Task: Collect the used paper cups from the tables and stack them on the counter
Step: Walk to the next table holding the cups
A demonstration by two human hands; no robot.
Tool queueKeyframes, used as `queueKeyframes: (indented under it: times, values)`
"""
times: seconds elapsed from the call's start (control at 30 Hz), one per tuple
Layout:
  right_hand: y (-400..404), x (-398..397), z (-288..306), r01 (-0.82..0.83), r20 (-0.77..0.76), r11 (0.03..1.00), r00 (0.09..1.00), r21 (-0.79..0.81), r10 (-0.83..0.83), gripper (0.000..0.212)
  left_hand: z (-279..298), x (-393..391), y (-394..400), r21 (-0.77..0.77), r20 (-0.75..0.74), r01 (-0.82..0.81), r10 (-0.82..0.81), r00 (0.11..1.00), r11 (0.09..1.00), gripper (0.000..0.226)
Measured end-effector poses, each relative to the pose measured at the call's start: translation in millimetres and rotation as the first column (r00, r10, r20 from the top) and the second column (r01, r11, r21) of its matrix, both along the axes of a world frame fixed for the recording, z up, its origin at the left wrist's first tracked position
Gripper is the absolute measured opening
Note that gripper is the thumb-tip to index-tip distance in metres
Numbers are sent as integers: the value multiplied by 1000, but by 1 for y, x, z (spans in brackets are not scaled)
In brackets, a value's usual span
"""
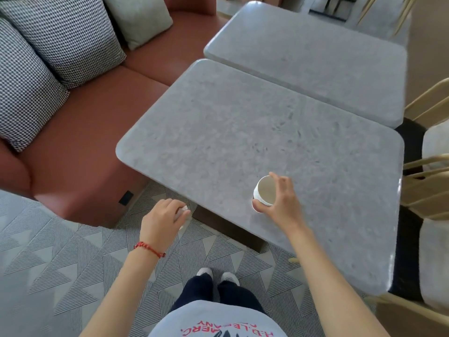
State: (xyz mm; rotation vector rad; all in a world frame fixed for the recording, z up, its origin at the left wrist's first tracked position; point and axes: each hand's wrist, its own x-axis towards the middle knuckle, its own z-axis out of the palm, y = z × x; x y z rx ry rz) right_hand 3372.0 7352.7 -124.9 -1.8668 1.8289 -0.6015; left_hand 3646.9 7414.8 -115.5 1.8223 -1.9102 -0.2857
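A white paper cup with a brownish inside is in my right hand, thumb and fingers wrapped around its rim and wall, just above the near part of the grey stone table. My left hand hangs over the floor in front of the table's near-left corner, fingers curled around something pale and whitish that is mostly hidden and blurred; I cannot tell what it is. A red string bracelet sits on the left wrist.
A second grey table butts against the far side. A red-brown bench sofa with checked and plain cushions runs along the left. Wooden chairs with grey seats stand at the right. Patterned grey carpet lies underfoot.
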Motion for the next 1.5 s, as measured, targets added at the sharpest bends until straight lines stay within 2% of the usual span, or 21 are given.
queueKeyframes:
  times: [0.17,0.23,0.3,0.47,0.6,0.73,0.87,1.0,1.3,1.5]
  values:
    - [-3,-6,0,-77,21,997,997,-8,77,79,1,-8,17,-31,16,-96,97,995,995,14]
    - [-5,-5,1,-138,37,990,990,-8,138,80,1,-10,31,-23,18,-160,160,987,987,22]
    - [-7,0,4,-224,68,974,972,-4,224,81,2,-13,48,-19,15,-250,251,968,968,16]
    - [-4,26,19,-457,85,887,883,-68,462,81,6,-14,95,-6,20,-461,461,887,888,13]
    - [10,60,27,-629,78,772,768,-92,635,81,12,-9,146,-30,4,-626,627,779,779,13]
    - [35,102,32,-778,76,622,617,-90,783,82,15,0,205,-33,10,-762,763,647,647,13]
    - [72,152,37,-902,47,420,417,-104,908,80,20,6,273,-85,18,-864,868,496,496,21]
    - [127,208,41,-968,-5,217,219,-122,976,79,22,10,346,-92,4,-948,952,307,306,21]
    - [298,327,39,-989,36,-145,-145,0,989,82,18,23,523,-67,-23,-988,991,-135,-136,16]
    - [420,388,37,-935,59,-354,-353,3,934,83,9,20,631,-33,-21,-939,939,-343,-343,14]
